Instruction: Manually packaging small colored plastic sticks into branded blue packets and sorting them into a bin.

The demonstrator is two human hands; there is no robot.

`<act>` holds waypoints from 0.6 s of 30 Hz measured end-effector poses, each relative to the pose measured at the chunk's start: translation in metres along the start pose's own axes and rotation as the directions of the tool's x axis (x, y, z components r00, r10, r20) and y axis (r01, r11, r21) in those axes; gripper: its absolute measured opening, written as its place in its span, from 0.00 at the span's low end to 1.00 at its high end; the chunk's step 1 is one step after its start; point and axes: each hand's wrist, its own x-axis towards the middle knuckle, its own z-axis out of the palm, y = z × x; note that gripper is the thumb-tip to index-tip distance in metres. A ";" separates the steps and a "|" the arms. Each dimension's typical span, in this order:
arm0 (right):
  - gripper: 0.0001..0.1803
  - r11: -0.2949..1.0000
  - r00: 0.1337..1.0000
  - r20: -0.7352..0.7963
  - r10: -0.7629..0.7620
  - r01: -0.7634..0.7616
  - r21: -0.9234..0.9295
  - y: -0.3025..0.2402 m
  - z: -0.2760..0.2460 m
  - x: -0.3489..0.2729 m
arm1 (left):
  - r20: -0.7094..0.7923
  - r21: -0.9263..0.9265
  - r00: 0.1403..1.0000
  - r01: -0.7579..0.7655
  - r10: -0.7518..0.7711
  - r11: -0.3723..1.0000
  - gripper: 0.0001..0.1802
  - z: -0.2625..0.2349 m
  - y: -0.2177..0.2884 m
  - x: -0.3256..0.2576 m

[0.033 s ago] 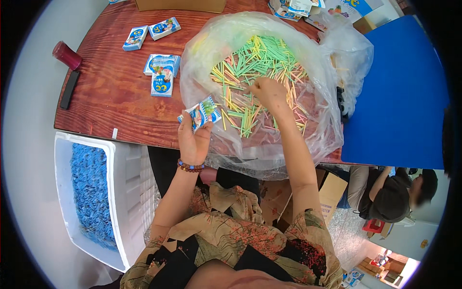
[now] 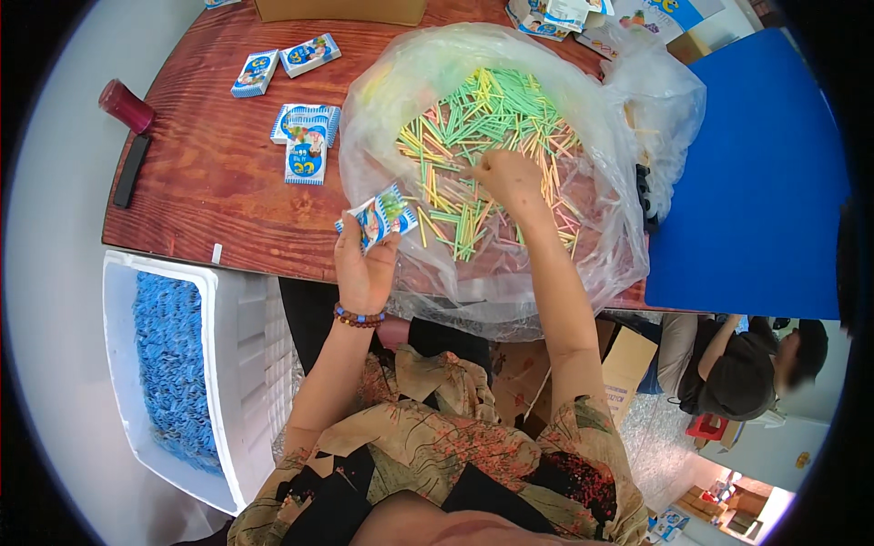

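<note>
Left grip (image 2: 366,273): thumb and fingers pinching packet (image 2: 390,215) over bench (image 2: 214,173)'s near edge | packet: likely light, soft, slippery; best held by its sides | right grip (image 2: 513,182): curled over sticks (image 2: 514,102) in bag (image 2: 378,100), hold hidden | sticks: probably brittle; best taken mid-length

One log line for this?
left hand: holds packet | right hand: over coloured sticks, hold unclear | plastic bag: around coloured sticks

Left hand (image 2: 366,266), turned upward, thumb (image 2: 349,234) and fingers (image 2: 390,246) closed in a grip; left forearm (image 2: 335,373), bare, slanting inward; right hand (image 2: 512,177), turned downward, fingers bent, tips hidden; right forearm (image 2: 562,296), bare, extended farther forward.
</note>
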 end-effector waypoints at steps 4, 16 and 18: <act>0.18 0.998 0.998 -0.047 0.040 -0.038 0.053 0.010 0.024 0.009 | -0.015 0.071 1.000 -0.010 0.011 0.997 0.16 0.004 0.001 -0.001; 0.07 0.839 0.975 -0.221 0.001 0.120 0.531 0.012 0.013 -0.024 | 0.011 0.115 1.000 -0.015 0.014 0.993 0.14 0.008 0.004 0.001; 0.04 0.195 0.984 -0.174 -0.029 0.176 0.965 -0.019 -0.006 -0.053 | -0.021 0.112 1.000 -0.007 0.009 0.994 0.15 0.008 0.003 0.001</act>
